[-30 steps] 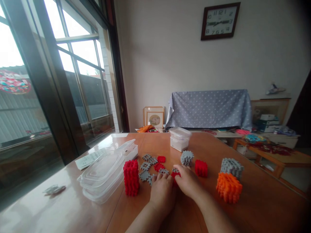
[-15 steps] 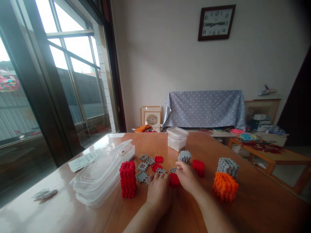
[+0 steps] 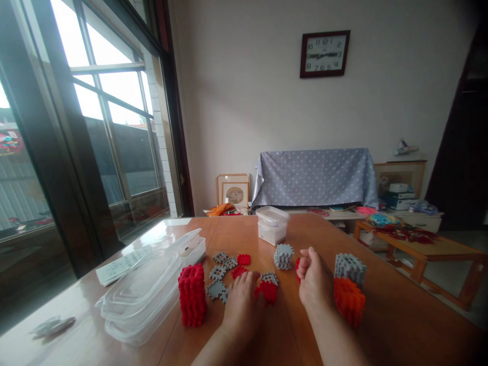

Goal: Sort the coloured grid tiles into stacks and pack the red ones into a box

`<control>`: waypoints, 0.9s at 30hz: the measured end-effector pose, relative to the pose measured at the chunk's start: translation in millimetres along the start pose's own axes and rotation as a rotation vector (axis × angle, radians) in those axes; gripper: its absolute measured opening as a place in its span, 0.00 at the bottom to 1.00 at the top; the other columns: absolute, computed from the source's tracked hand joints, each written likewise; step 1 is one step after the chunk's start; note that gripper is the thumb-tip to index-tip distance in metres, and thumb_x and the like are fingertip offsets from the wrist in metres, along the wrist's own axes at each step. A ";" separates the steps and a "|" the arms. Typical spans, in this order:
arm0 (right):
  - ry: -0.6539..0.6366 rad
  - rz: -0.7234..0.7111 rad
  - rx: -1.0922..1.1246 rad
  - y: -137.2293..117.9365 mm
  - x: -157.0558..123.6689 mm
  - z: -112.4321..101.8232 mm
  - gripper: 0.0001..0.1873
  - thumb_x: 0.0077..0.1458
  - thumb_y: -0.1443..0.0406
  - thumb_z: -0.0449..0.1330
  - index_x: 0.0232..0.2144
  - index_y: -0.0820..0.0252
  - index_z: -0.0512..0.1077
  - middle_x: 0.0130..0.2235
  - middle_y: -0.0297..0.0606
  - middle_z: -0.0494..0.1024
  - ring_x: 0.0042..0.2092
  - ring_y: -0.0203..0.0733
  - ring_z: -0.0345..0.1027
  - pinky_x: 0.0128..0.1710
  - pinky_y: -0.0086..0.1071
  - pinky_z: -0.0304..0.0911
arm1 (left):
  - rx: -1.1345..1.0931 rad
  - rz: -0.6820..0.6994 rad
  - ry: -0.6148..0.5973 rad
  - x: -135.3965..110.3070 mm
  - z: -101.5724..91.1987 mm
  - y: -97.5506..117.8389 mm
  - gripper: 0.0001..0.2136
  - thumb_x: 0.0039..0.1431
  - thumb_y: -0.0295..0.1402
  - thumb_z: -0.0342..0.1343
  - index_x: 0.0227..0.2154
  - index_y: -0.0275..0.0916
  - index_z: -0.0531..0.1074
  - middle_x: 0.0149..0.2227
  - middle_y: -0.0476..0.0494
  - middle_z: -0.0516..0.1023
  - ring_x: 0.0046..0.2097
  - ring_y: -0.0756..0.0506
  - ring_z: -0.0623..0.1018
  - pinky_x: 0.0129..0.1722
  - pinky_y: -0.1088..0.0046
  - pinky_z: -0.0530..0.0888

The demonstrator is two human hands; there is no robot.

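My left hand [image 3: 244, 304] lies low over the table with its fingers stretched forward, partly covering the loose tiles. By its thumb lies a small stack of red interlocking plastic tiles [image 3: 267, 292], with a grey tile [image 3: 270, 278] at its back. Loose grey tiles [image 3: 217, 273] and red tiles [image 3: 244, 260] are scattered beyond the fingers. My right hand [image 3: 315, 278] is raised with its fingers curled in, and what they hold, if anything, is hidden. Behind it a red stack [image 3: 298, 268] is mostly covered. A round-edged grey stack [image 3: 284, 256] stands to its left.
A tall red stack [image 3: 192, 296] stands left of my left hand. Orange [image 3: 349, 300] and grey stacks [image 3: 351, 268] stand at right. Clear plastic lids [image 3: 139, 297], an open box [image 3: 196, 250] and a lidded tub [image 3: 272, 226] sit on the wooden table [image 3: 290, 340].
My right hand has moved right, away from the grey and red tiles, to in front of the red stack. The left hand stays near the loose tiles. The camera view has shifted slightly.
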State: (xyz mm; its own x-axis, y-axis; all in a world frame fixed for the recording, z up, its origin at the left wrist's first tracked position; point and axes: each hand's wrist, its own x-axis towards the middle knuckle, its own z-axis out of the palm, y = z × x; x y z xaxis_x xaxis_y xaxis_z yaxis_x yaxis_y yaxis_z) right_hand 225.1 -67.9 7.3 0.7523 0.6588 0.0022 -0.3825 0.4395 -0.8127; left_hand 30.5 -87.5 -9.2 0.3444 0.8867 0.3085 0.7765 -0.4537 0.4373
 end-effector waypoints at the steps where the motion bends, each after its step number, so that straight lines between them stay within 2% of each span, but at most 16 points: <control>1: -0.002 0.027 0.052 -1.7 1.9 -0.7 0.18 0.53 0.50 0.62 0.31 0.59 0.72 0.19 0.23 0.62 0.19 0.29 0.52 0.18 0.26 0.47 | 0.001 -0.006 -0.010 2.8 -1.1 3.7 0.19 0.58 0.32 0.52 0.53 0.44 0.68 0.55 0.39 0.75 0.58 0.38 0.71 0.56 0.62 0.66; 4: -0.047 0.130 0.182 -5.5 7.1 -4.4 0.17 0.54 0.50 0.61 0.29 0.58 0.68 0.18 0.22 0.60 0.18 0.29 0.50 0.18 0.26 0.48 | -0.010 -0.010 -0.035 19.1 -4.0 16.4 0.28 0.55 0.34 0.55 0.60 0.42 0.63 0.60 0.37 0.71 0.61 0.36 0.69 0.59 0.60 0.65; 6: -0.077 0.160 0.229 -8.0 9.4 -6.7 0.17 0.54 0.49 0.60 0.29 0.57 0.66 0.18 0.21 0.59 0.18 0.30 0.50 0.18 0.27 0.47 | -0.029 0.000 -0.055 38.2 -4.1 23.0 0.34 0.52 0.34 0.57 0.64 0.41 0.58 0.62 0.36 0.68 0.63 0.35 0.67 0.61 0.60 0.64; 11: -0.058 0.154 0.273 -19.1 6.0 -5.2 0.17 0.54 0.50 0.60 0.28 0.57 0.66 0.19 0.22 0.60 0.19 0.30 0.52 0.18 0.27 0.47 | -0.044 0.046 -0.163 100.3 3.7 25.4 0.50 0.45 0.41 0.66 0.69 0.39 0.47 0.67 0.31 0.61 0.67 0.32 0.63 0.63 0.58 0.62; 14: -0.068 0.131 0.290 -26.8 -0.5 -1.1 0.16 0.54 0.51 0.61 0.29 0.58 0.68 0.19 0.23 0.61 0.19 0.29 0.51 0.19 0.26 0.48 | 0.015 0.069 -0.250 130.5 8.7 24.9 0.57 0.39 0.45 0.70 0.70 0.40 0.44 0.70 0.29 0.54 0.70 0.28 0.56 0.64 0.54 0.60; 17: -0.076 0.132 0.304 -30.4 -4.8 1.1 0.16 0.55 0.51 0.61 0.29 0.58 0.69 0.18 0.23 0.61 0.20 0.29 0.51 0.19 0.26 0.49 | 0.097 0.168 -0.305 152.0 10.1 32.7 0.60 0.37 0.48 0.71 0.70 0.44 0.44 0.70 0.31 0.53 0.70 0.26 0.54 0.65 0.49 0.58; 22: -0.067 0.160 0.276 -28.9 -3.9 0.1 0.16 0.55 0.51 0.61 0.30 0.57 0.68 0.19 0.22 0.60 0.20 0.30 0.52 0.19 0.26 0.50 | 0.253 0.316 -0.440 178.2 12.6 62.3 0.58 0.33 0.46 0.74 0.68 0.52 0.48 0.69 0.36 0.58 0.68 0.26 0.58 0.65 0.45 0.58; 27: -0.057 0.175 0.284 -27.9 -2.9 -0.4 0.15 0.55 0.52 0.61 0.29 0.58 0.68 0.19 0.22 0.60 0.20 0.30 0.52 0.19 0.25 0.51 | 0.351 0.339 -0.542 196.7 26.5 76.4 0.58 0.28 0.45 0.76 0.66 0.51 0.53 0.67 0.33 0.61 0.66 0.26 0.63 0.62 0.44 0.62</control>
State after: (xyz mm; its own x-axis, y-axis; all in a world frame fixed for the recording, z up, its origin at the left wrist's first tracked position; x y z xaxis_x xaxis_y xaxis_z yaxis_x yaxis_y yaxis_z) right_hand 233.8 -82.4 29.8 0.6341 0.7687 -0.0838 -0.6431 0.4641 -0.6091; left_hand 171.6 54.6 62.5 0.7381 0.6635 -0.1225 0.6732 -0.7364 0.0669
